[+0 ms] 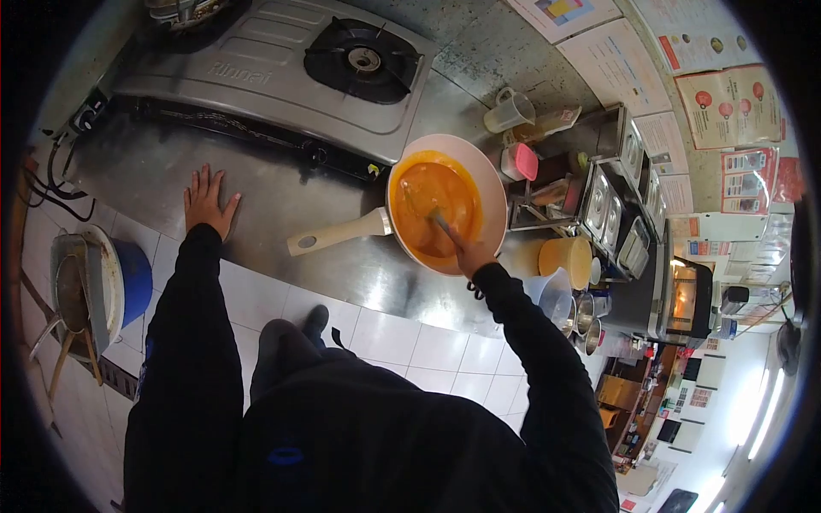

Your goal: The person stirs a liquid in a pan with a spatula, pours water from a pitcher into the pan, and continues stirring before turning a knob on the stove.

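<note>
A utensil (439,218) is being gripped by the right hand (475,256) in the pan (491,179), right of the stove (265,47), while the left hand (208,203) is being rested spread and empty, so spilling is possibly being risked by the unheld handle (342,232).

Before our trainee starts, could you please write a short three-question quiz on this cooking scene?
1. Which hand holds the utensil dipped in the orange sauce?
2. True or false: the frying pan sits on the stove burner.
3. Fill in: the left hand rests, fingers spread, on the ____.

Key
1. The right hand.
2. False; the stove burner in view beside it has nothing on it.
3. Metal counter.
</note>
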`<state>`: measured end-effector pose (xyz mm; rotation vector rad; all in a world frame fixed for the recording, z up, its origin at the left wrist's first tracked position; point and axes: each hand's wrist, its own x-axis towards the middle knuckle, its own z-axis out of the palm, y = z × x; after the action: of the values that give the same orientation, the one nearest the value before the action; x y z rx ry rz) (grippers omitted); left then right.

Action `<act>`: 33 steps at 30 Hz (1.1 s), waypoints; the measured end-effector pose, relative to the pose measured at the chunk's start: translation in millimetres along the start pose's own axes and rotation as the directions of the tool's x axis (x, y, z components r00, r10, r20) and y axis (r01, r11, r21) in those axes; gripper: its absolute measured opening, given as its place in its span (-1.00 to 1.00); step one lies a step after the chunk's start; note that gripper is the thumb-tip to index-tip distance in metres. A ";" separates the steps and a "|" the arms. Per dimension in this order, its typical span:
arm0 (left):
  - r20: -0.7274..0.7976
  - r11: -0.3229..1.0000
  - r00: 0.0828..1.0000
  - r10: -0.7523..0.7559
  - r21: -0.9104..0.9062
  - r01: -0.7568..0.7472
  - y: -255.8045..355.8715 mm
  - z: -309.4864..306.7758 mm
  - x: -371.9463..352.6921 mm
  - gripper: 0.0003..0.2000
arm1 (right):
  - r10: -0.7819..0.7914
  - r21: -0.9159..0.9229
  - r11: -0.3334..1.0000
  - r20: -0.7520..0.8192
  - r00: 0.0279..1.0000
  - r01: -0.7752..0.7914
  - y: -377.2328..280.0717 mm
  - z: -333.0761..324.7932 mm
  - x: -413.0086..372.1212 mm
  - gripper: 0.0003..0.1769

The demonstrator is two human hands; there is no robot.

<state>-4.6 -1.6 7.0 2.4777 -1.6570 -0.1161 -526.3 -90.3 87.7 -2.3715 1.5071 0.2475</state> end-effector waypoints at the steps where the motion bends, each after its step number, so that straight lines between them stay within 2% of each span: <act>1: -0.008 1.000 1.000 0.005 -0.002 -0.005 -0.5 1.6 -0.7 -0.43 | 0.031 0.009 0.999 0.019 0.999 -0.032 -4.9 3.2 5.0 -0.52; 5: -0.008 1.000 1.000 0.009 0.019 -0.009 -0.4 -0.3 -0.1 -0.44 | 0.042 0.055 0.997 0.175 0.984 -0.053 -17.8 -2.6 -8.5 -0.45; 8: -0.028 1.000 0.999 0.017 0.007 -0.017 -0.7 1.5 -0.5 -0.44 | 0.003 -0.018 1.000 0.164 0.986 0.000 -6.1 -20.7 -2.6 -0.43; 9: -0.027 1.000 0.999 0.019 0.007 -0.019 -0.5 2.3 -1.0 -0.44 | 0.163 -0.075 0.986 0.258 0.952 -0.148 -18.9 -32.9 8.5 -0.41; 12: -0.011 1.000 1.000 0.009 0.012 -0.009 -1.4 1.1 -1.4 -0.44 | 0.179 0.034 0.982 0.165 0.970 -0.187 -16.8 -5.2 26.8 -0.40; 15: 0.005 1.000 1.000 -0.011 0.019 0.011 -0.8 -1.5 1.9 -0.43 | -0.155 -0.018 0.988 -0.026 0.988 0.154 -16.1 9.9 -4.3 -0.41; 18: -0.007 1.000 1.000 -0.001 0.017 0.001 -0.8 1.3 -0.3 -0.43 | 0.074 -0.035 0.997 0.225 0.972 -0.067 -1.3 -13.6 1.3 -0.42; 19: -0.005 1.000 1.000 -0.004 0.013 0.004 -0.4 0.2 -0.7 -0.43 | 0.266 -0.084 0.964 0.353 0.897 -0.253 -39.7 -50.3 7.7 -0.43; 22: 0.008 1.000 1.000 -0.006 0.002 0.006 0.9 -0.4 -0.9 -0.43 | 0.004 0.026 1.000 0.061 0.998 -0.006 -14.3 -5.6 23.3 -0.40; 24: 0.003 1.000 1.000 -0.007 -0.001 0.007 -0.9 -1.1 1.8 -0.43 | -0.107 0.009 0.994 0.072 0.992 0.107 -17.0 -9.1 6.5 -0.40; 26: -0.004 1.000 1.000 0.004 -0.004 -0.004 -0.8 0.0 -0.1 -0.43 | -0.065 0.011 0.998 0.157 0.985 0.064 -14.4 -16.3 -4.3 -0.42; 28: 0.005 1.000 1.000 0.002 0.004 -0.002 -0.3 -0.2 -1.9 -0.43 | 0.116 -0.008 0.993 0.298 0.947 -0.119 3.7 -33.1 4.8 -0.43; 29: 0.000 1.000 1.000 0.000 0.009 0.000 -0.4 -1.5 -0.2 -0.43 | 0.117 0.022 0.992 0.245 0.962 -0.127 10.9 -31.5 13.2 -0.42; 32: 0.013 1.000 1.000 -0.005 -0.009 0.005 -0.3 -1.3 0.1 -0.43 | 0.084 -0.054 0.995 0.016 0.996 -0.083 20.5 11.5 24.2 -0.39; 33: -0.003 1.000 1.000 -0.004 -0.010 0.004 -0.6 -1.3 2.1 -0.43 | 0.124 -0.148 0.983 0.072 0.990 -0.112 6.3 4.6 16.2 -0.40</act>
<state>-3.1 -3.2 8.2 2.4731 -1.6469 -0.1205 -524.9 -104.9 77.2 -2.3509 1.6447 0.4899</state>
